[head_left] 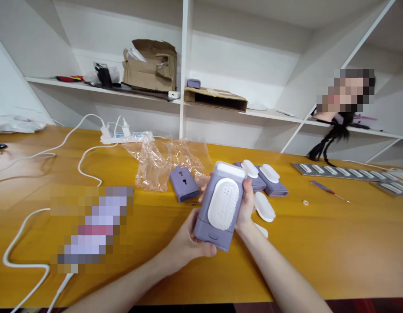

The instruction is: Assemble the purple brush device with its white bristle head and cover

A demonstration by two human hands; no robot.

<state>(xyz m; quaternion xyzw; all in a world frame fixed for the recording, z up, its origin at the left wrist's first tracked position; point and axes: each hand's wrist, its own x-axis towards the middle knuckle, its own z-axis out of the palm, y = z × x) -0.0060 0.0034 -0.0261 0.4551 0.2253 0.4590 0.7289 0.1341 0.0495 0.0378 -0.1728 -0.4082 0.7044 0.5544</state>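
Both my hands hold a purple box-shaped device (205,219) with a white end and a white oval plate (223,204) on its face. My left hand (190,239) grips its lower left side, thumb along the bottom edge. Round the upper right side wraps my right hand (246,206). A purple housing (184,184) with two dark keyhole slots lies just left of the device. Behind my right hand are two purple housings, one of them (279,190) fully visible, with white oval pieces on top. A loose white oval piece (265,207) lies beside my right wrist; another is partly hidden by the forearm.
Clear plastic bags (152,167) and a white power strip (136,138) are at the back. A blurred-out object (100,221) with a white cable lies left. Right are a screwdriver (322,187), a small ring (305,202) and a metal strip (302,168) holding white pieces. Shelves hold cardboard boxes (149,71).
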